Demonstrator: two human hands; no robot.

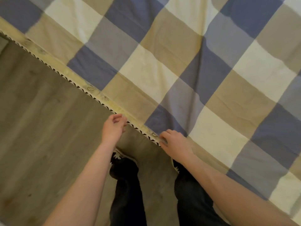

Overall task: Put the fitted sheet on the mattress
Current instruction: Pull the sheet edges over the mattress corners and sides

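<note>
Over mattress (71,76), checked fitted sheet (162,54)

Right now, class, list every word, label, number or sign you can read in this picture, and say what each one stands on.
None: no readable words, numbers or labels show anywhere.
The sheet has only plain checks, no print.
The mattress has dark curly marks; they look like a pattern and are too blurred to tell further.
The edging has black triangles, not letters.
</note>
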